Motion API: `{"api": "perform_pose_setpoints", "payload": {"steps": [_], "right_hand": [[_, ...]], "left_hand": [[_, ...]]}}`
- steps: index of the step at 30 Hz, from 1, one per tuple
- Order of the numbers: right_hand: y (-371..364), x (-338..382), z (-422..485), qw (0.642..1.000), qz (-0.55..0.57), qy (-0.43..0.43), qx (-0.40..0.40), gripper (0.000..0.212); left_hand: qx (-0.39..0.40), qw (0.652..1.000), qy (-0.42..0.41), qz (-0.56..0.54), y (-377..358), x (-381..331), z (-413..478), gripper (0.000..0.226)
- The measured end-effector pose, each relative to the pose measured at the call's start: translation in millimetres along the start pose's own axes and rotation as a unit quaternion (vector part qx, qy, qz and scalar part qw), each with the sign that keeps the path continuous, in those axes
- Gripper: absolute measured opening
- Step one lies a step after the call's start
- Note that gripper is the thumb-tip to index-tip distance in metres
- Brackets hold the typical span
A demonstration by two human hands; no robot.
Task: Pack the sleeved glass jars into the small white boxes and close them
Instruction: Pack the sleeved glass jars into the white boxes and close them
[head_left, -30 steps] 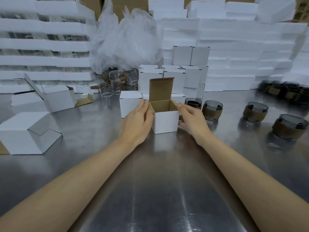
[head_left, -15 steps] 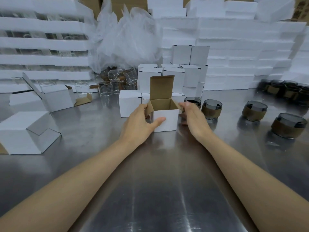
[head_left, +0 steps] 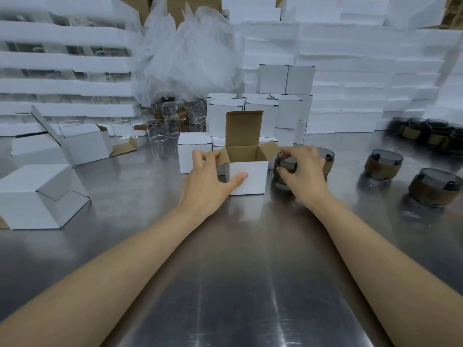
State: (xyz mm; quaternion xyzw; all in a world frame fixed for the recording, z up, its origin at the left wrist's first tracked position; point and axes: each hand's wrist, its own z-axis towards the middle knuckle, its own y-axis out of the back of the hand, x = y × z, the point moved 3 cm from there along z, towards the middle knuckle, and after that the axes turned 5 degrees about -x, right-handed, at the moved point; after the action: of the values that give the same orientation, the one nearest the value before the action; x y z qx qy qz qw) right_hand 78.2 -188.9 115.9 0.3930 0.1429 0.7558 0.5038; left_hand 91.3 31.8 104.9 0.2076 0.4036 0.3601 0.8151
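left hand (head_left: 205,181) fingers clamped on open white box (head_left: 248,179), mid-tabletop (head_left: 238,271) | right hand (head_left: 303,174) fingers curled round sleeved jar (head_left: 286,162), box's 3 o'clock | clear glasses (head_left: 172,110) at 11 o'clock, markings unreadable

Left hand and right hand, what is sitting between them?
In the head view, the small open white cardboard box stands between them; the left hand grips it, the right hand grips a brown-sleeved glass jar.

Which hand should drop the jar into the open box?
The right hand. Its fingers curl round the sleeved glass jar right beside the open white box, while the left hand is busy holding that box.
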Motion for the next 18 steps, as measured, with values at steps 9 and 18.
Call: {"api": "perform_pose_setpoints", "payload": {"steps": [9, 18], "right_hand": [[-8, -10, -6, 0.987, 0.052, -0.13, 0.084, 0.088], [19, 9, -3, 0.93, 0.295, -0.149, -0.158, 0.074]], "left_hand": [[-0.01, 1.0, -0.017, 0.019, 1, -1, 0, 0.078], [-0.087, 0.992, -0.085, 0.02, -1, -4, -2, 0.068]]}}
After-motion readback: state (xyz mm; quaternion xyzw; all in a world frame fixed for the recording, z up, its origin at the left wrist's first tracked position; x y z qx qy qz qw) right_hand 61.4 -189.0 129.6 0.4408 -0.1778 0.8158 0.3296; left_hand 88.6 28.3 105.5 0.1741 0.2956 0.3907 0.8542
